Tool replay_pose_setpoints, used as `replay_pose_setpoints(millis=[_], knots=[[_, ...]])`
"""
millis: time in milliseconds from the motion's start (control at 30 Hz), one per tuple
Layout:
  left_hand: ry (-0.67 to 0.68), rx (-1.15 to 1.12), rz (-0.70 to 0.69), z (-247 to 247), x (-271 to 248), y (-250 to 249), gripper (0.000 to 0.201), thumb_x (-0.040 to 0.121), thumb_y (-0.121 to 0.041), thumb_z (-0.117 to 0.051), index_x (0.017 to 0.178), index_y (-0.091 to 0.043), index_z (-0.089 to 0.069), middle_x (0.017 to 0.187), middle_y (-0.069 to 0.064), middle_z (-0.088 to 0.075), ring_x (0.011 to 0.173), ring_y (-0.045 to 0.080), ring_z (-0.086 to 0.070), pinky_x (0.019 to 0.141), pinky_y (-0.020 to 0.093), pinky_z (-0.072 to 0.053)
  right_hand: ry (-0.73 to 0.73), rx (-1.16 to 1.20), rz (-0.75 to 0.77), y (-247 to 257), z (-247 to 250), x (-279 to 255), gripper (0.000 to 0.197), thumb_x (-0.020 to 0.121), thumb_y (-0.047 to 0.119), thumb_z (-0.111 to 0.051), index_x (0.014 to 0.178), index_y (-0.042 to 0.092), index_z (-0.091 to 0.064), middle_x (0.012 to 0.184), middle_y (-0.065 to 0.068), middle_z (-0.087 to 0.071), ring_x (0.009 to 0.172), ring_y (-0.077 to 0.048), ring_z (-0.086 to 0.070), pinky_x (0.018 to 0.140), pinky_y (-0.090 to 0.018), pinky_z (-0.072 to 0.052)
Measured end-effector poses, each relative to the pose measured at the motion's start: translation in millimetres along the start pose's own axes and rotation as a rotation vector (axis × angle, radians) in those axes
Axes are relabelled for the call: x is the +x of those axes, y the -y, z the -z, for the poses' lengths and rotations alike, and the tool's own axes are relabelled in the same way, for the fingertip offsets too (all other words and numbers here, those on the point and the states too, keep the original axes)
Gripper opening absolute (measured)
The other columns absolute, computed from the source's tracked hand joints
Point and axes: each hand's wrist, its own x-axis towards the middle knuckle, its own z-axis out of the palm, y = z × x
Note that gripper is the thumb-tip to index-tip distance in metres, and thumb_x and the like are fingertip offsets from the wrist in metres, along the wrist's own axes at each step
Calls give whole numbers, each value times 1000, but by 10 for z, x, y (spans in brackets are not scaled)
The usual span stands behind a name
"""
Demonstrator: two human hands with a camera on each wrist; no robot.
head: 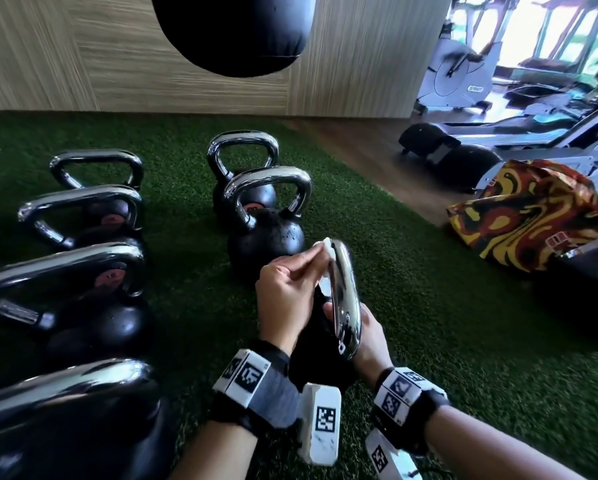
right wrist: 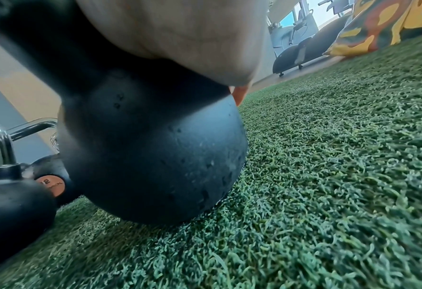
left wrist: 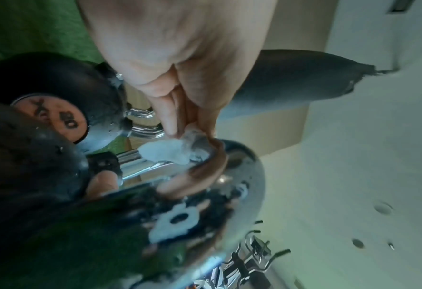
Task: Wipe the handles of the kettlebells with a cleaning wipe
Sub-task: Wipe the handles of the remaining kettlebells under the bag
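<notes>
A black kettlebell (head: 320, 362) stands on green turf right in front of me, its body filling the right wrist view (right wrist: 150, 152). Its chrome handle (head: 344, 299) points away from me. My left hand (head: 316, 252) pinches a small white wipe (head: 326, 244) against the handle's far end; the left wrist view shows the wipe (left wrist: 165, 152) pressed onto the chrome (left wrist: 204, 195). My right hand (head: 366, 329) grips the near part of the handle, thumb on the left side. Several more kettlebells stand nearby, one just beyond (head: 266, 233) and a row at the left (head: 83, 216).
A black punching bag (head: 235, 32) hangs overhead against the wood-panelled wall. A red, yellow and black patterned bag (head: 529, 216) lies on the turf's right edge. Exercise bikes (head: 463, 71) and treadmills stand beyond on the wooden floor. Open turf lies to my right.
</notes>
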Motion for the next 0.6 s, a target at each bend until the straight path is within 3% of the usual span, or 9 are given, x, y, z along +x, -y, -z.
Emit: replay_pose_setpoints(millis=[67, 133, 200, 267, 333, 433, 500, 600], knots=[[2, 83, -68, 21, -31, -114, 31, 85, -32, -82, 109, -12, -80, 109, 1, -79, 106, 14, -74, 100, 47, -57, 8, -7, 9, -6, 11, 4, 44, 91, 37, -74, 128, 16, -66, 125, -2, -69, 116, -18, -63, 105, -39, -49], [20, 126, -29, 36, 71, -163, 35, 82, -31, -85, 110, -11, -79, 107, 0, -79, 104, 12, -75, 100, 46, -57, 14, -11, 16, -22, 15, 10, 42, 91, 37, -73, 129, 18, -65, 125, -2, -68, 116, -18, -63, 104, -39, -49], [44, 72, 72, 62, 128, -215, 50, 71, -48, -89, 109, -16, -80, 107, 2, -79, 106, 17, -75, 103, 49, -55, 30, -3, 14, -7, 19, -4, 42, 92, 37, -73, 128, 19, -65, 125, -2, -68, 116, -18, -63, 104, -40, -50], [71, 33, 110, 85, 12, -229, 50, 65, -55, -87, 104, -24, -81, 105, 2, -80, 104, 20, -75, 104, 50, -54, 42, 24, 1, 11, 30, -15, 43, 89, 35, -75, 127, 17, -66, 125, -4, -68, 117, -21, -63, 105, -41, -49], [81, 81, 53, 128, -276, -312, 35, 75, -44, -87, 102, -22, -82, 101, -4, -80, 98, 14, -76, 98, 42, -58, 57, 50, 12, 31, 47, -41, 51, 79, 38, -72, 125, 15, -66, 124, -9, -69, 118, -26, -63, 105, -41, -49], [120, 163, -32, 170, -590, -385, 29, 80, -27, -86, 106, -15, -82, 96, -8, -80, 90, 6, -77, 85, 25, -60, 73, 92, 33, 64, 76, -69, 52, 73, 46, -66, 121, 26, -64, 125, -9, -68, 118, -26, -63, 105, -42, -49], [111, 154, -1, 174, -509, -400, 24, 80, -27, -85, 103, -18, -82, 94, -9, -80, 87, 5, -76, 83, 23, -59, 83, 70, 37, 92, 82, -81, 47, 79, 39, -67, 124, 24, -64, 125, -8, -68, 117, -25, -63, 104, -38, -48], [114, 78, 39, 189, -410, -397, 19, 80, -27, -84, 98, -23, -82, 92, -5, -81, 84, 7, -76, 82, 27, -59, 76, 53, 42, 115, 81, -87, 57, 73, 37, -60, 125, 14, -65, 123, -9, -68, 116, -25, -62, 103, -36, -48]])
